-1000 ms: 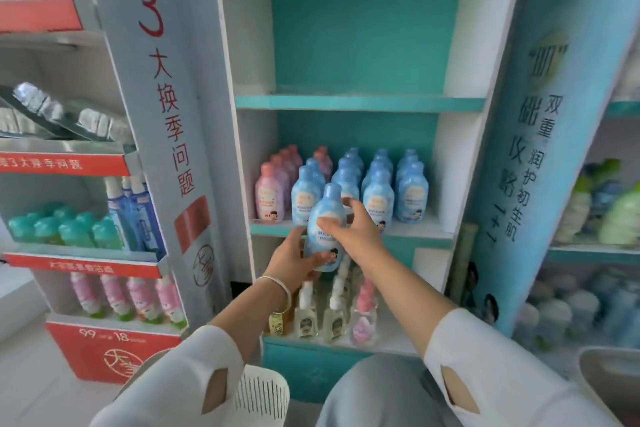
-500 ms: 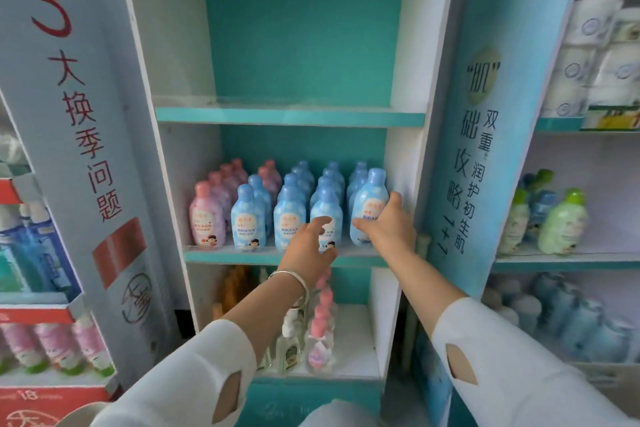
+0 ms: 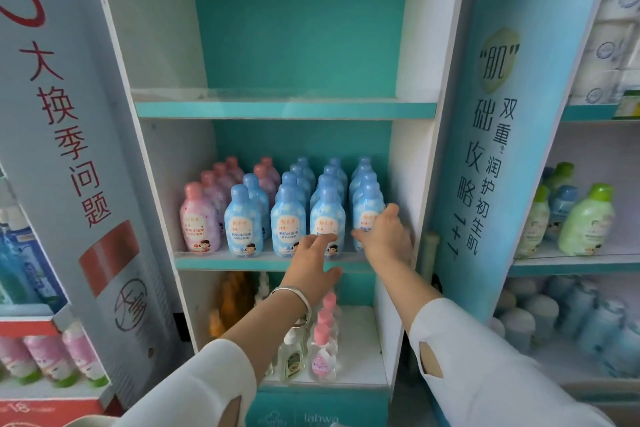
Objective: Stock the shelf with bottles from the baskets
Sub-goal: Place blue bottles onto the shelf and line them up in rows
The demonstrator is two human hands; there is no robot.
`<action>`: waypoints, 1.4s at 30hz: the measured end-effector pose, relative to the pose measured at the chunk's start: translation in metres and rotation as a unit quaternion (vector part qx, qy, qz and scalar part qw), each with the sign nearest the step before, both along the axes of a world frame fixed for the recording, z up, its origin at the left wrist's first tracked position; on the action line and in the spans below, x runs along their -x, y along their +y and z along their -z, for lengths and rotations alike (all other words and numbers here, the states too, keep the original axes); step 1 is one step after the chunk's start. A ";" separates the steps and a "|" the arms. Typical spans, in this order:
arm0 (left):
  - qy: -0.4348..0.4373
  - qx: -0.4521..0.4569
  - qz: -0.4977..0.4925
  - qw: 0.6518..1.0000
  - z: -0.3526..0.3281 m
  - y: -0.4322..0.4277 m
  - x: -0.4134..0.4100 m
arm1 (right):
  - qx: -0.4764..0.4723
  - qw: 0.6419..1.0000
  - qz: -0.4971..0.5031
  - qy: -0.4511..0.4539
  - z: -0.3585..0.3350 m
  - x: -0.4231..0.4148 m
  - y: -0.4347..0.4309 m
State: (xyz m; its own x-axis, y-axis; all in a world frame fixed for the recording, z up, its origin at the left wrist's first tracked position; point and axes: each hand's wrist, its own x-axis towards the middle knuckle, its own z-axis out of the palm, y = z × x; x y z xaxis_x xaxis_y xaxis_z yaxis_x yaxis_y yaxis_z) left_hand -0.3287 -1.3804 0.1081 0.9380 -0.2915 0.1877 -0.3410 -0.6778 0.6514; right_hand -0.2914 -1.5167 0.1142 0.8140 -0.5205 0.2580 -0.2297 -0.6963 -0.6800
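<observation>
The middle shelf (image 3: 221, 263) carries rows of blue bottles and, at its left end, pink bottles (image 3: 199, 218). My right hand (image 3: 386, 241) wraps around the lower part of the front blue bottle (image 3: 367, 208) at the right end of the shelf, thumb on its right side. That bottle stands upright on the shelf. My left hand (image 3: 311, 262) reaches with straight fingers and touches the base of the neighbouring front blue bottle (image 3: 327, 215). It holds nothing.
The shelf above (image 3: 284, 109) is bare. The shelf below holds small pump bottles with pink caps (image 3: 323, 347) and an orange bottle (image 3: 230, 302). Side panels with printed text flank the unit. Neighbouring racks hold green bottles (image 3: 587, 218) and other products.
My right hand carried the blue bottle from in front of the shelf to the right end of the front row and set it down. My left hand let go and now touches the neighbouring bottle.
</observation>
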 end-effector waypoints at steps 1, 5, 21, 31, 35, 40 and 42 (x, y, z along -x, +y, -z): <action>0.002 0.000 0.001 1.000 0.002 0.000 -0.001 | 0.000 1.000 -0.002 -0.001 0.001 -0.002 0.000; 0.008 -0.001 0.004 1.000 0.007 0.003 -0.002 | -0.003 1.000 0.007 -0.005 0.003 -0.005 0.000; 0.032 -0.052 -0.038 0.997 0.019 0.064 0.048 | 0.052 0.990 -0.102 -0.081 0.014 0.058 0.053; 0.097 -0.047 -0.160 0.981 0.078 0.183 0.089 | 0.092 0.929 -0.352 0.067 0.086 0.087 0.171; 0.135 -0.109 -0.195 0.965 0.115 0.231 0.093 | 0.107 0.876 -0.444 0.155 0.119 0.084 0.213; 0.162 -0.136 -0.226 0.951 0.162 0.265 0.092 | 0.144 0.802 -0.511 0.275 0.154 0.074 0.244; 0.182 -0.147 -0.233 0.944 0.182 0.272 0.088 | 0.175 0.759 -0.534 0.329 0.172 0.069 0.253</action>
